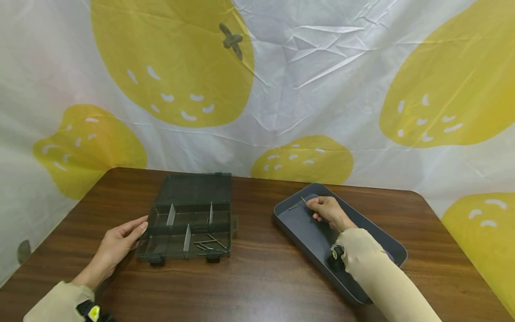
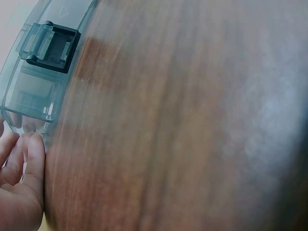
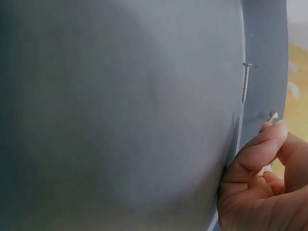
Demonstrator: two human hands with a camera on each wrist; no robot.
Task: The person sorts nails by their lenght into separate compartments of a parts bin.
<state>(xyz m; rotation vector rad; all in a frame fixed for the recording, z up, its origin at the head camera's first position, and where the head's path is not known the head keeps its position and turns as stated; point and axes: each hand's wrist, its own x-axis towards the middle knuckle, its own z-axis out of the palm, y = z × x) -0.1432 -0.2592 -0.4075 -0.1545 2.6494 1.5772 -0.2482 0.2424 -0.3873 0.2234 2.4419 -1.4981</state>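
My right hand [image 1: 327, 211] pinches a screw [image 3: 272, 116] between thumb and fingertips, over the far end of a dark grey tray [image 1: 299, 239]. Another screw [image 3: 246, 83] lies in the tray near its far wall, just beside those fingers. On the left, the fingertips of my left hand [image 1: 116, 245] touch the left side of a clear grey compartment box [image 1: 161, 243], fingers fairly straight. The box stands with its lid [image 1: 195, 188] laid back. Several screws [image 1: 210, 242] lie loose in its front right compartment.
Thin dividers [image 1: 187, 238] split the box into compartments. Two dark latches [image 1: 157, 260] sit along its front edge. Brown wooden table [image 1: 257, 286] lies between box and tray. A fruit-patterned cloth [image 1: 281, 89] hangs behind the table's back edge.
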